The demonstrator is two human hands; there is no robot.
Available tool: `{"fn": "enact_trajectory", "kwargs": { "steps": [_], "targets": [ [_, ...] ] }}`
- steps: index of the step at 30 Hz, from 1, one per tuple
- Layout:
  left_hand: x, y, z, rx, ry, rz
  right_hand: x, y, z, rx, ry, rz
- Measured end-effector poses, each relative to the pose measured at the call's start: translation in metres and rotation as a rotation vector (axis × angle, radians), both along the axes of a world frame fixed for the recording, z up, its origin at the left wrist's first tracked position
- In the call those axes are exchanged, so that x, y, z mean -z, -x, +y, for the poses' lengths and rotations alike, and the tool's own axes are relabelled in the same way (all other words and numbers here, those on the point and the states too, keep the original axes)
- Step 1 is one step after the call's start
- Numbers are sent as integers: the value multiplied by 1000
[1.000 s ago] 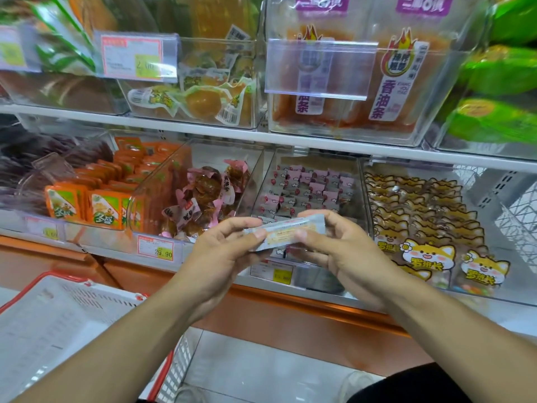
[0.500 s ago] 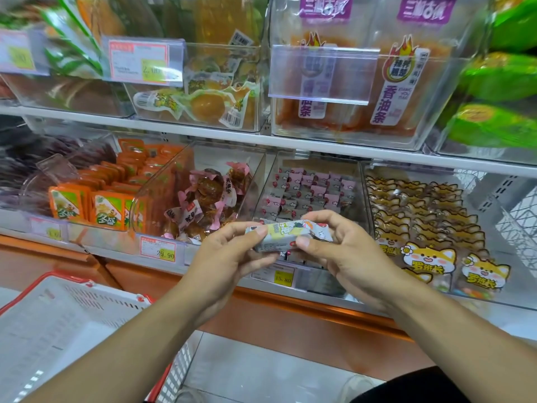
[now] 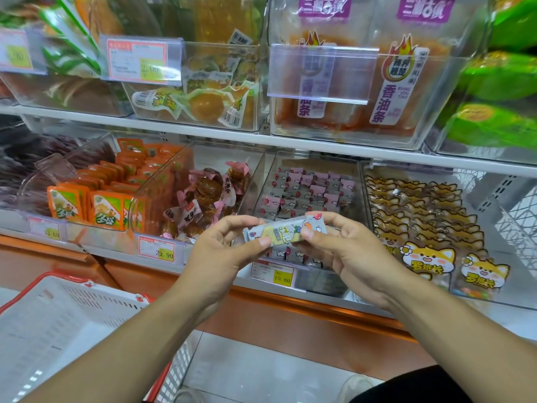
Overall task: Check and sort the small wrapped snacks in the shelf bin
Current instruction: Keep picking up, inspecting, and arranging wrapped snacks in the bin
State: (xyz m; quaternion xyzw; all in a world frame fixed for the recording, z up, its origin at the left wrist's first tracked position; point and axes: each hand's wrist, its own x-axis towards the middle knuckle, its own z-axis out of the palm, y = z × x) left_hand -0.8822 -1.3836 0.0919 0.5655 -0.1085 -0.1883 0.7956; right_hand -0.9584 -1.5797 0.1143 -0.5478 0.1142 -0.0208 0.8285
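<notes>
Both hands hold one small wrapped snack (image 3: 283, 232), a grey wrapper with a yellow printed front facing me. My left hand (image 3: 223, 251) pinches its left end between thumb and fingers. My right hand (image 3: 345, 251) pinches its right end. The snack hangs in front of a clear shelf bin (image 3: 267, 175) on the lower shelf, which holds several rows of the same small grey and pink wrapped snacks (image 3: 308, 190). A yellow price tag (image 3: 282, 277) reading 15.80 sits on the bin's front.
A clear bin of brown pink-wrapped snacks (image 3: 203, 196) stands left of it, orange packets (image 3: 107, 205) further left, cat-print packs (image 3: 421, 216) to the right. The upper shelf (image 3: 261, 138) carries more bins. A white basket with a red rim (image 3: 58, 330) sits at lower left.
The snack has been turned over in both hands: its plain pale side faced me before, and the printed yellow front now faces me. The hands stayed in front of the bin.
</notes>
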Motion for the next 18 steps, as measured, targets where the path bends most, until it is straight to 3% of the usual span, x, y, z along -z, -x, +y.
{"fn": "enact_trajectory", "kwargs": {
  "steps": [4, 7, 10, 15, 18],
  "targets": [
    [0, 2, -5, -42, -109, -59, -4, 0, -4, 96, 142, -56],
    [0, 4, -14, -73, -236, -164, -16, -1, -22, 339, 660, -167],
    [0, 6, -26, -70, -373, -328, -23, -5, -53, 547, 1223, -71],
    [4, 10, -47, -4, -700, -688, -16, -28, -79, 353, 1646, 229],
    [8, 8, -58, 76, -833, -851, -12, -56, -80, 354, 1865, 343]
  ]
}}
